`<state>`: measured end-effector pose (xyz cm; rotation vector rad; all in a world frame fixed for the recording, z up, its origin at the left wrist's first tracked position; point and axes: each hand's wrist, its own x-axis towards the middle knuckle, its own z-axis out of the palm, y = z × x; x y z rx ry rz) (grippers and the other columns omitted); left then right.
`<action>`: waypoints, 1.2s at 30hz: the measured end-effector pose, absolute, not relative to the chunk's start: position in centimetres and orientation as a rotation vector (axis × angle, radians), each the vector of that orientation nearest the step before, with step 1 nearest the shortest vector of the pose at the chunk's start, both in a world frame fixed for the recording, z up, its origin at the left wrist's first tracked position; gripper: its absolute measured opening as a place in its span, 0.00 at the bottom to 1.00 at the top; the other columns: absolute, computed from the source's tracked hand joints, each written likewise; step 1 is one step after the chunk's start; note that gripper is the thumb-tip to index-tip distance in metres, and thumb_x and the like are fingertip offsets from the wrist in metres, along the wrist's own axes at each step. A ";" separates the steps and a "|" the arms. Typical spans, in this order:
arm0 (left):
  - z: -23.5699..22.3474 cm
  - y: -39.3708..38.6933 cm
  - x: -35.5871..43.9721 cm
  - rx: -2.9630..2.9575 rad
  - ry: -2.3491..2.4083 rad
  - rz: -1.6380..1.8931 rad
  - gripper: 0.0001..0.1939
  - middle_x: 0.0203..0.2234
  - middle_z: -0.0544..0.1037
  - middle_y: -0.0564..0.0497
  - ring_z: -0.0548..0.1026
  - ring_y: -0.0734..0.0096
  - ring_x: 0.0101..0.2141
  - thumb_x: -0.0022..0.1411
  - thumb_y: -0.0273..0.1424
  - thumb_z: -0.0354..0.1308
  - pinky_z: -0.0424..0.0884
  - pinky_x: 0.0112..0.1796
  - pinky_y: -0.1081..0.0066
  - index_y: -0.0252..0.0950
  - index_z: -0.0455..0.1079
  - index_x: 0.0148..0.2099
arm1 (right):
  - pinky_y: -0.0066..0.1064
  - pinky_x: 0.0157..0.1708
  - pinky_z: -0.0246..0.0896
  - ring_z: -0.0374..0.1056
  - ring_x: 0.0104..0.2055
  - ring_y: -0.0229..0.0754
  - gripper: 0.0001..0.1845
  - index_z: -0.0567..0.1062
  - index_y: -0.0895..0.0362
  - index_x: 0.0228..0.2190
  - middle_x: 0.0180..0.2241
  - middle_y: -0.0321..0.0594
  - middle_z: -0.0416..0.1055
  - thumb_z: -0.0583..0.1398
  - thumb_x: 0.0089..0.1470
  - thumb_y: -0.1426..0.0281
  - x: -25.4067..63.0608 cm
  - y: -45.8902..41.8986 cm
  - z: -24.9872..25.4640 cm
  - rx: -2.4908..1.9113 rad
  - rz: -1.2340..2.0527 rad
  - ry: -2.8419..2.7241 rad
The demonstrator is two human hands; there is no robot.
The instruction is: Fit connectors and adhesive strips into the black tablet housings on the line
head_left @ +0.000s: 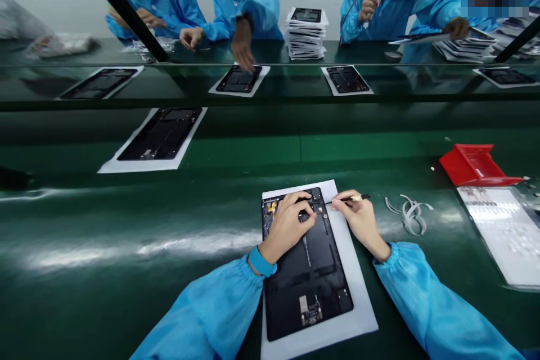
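A black tablet computer [324, 275] with its inside exposed lies on a white sheet [358, 298] in front of me. My left hand [291, 220] rests over its upper part, fingers curled and the thumb close to the index finger. Whatever is between those fingertips is too small to make out. At the tablet's upper right edge, my right hand [358, 216] pinches slim black tweezers [346, 199]. Their tip points left, towards a small pale piece [319, 211] near my left fingertips. A blue band [261, 262] circles my left wrist.
Curled pale strips [409, 214] lie right of my right hand. Farther right are a red tray [475, 166] and a clear-covered white sheet [498, 236]. Another opened tablet [162, 134] lies ahead left. Beyond a raised ledge [291, 102], co-workers in blue handle more tablets beside a stack [306, 39].
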<state>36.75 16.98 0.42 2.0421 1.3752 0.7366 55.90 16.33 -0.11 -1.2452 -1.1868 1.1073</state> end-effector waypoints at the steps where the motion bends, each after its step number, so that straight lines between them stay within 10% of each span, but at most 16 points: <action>1: 0.5 17.0 36.8 2.036 1.384 0.739 0.05 0.48 0.72 0.50 0.69 0.59 0.50 0.56 0.26 0.60 0.63 0.53 0.56 0.38 0.72 0.28 | 0.33 0.36 0.70 0.71 0.31 0.43 0.19 0.74 0.56 0.27 0.28 0.39 0.72 0.68 0.46 0.53 55.8 16.6 0.0 -1.248 1.115 -1.188; 9: 0.7 16.9 37.0 1.974 1.413 0.747 0.05 0.50 0.71 0.50 0.67 0.58 0.53 0.54 0.25 0.60 0.62 0.54 0.56 0.38 0.71 0.27 | 0.33 0.36 0.70 0.72 0.33 0.43 0.15 0.77 0.56 0.27 0.29 0.40 0.74 0.69 0.46 0.58 55.4 16.3 -0.4 -1.203 1.245 -1.222; 16: 0.3 16.9 36.6 2.013 1.363 0.821 0.18 0.52 0.69 0.48 0.65 0.61 0.55 0.56 0.25 0.59 0.62 0.55 0.59 0.41 0.67 0.49 | 0.33 0.35 0.69 0.71 0.32 0.44 0.16 0.77 0.56 0.27 0.29 0.40 0.74 0.67 0.48 0.55 55.5 16.3 -0.5 -1.209 1.232 -1.314; 36: 0.4 16.9 36.8 2.004 1.393 0.777 0.15 0.53 0.68 0.49 0.66 0.60 0.55 0.56 0.25 0.58 0.62 0.55 0.58 0.42 0.68 0.47 | 0.33 0.35 0.66 0.70 0.34 0.43 0.14 0.76 0.55 0.29 0.30 0.40 0.73 0.63 0.56 0.58 56.2 15.9 -0.2 -1.162 1.150 -1.495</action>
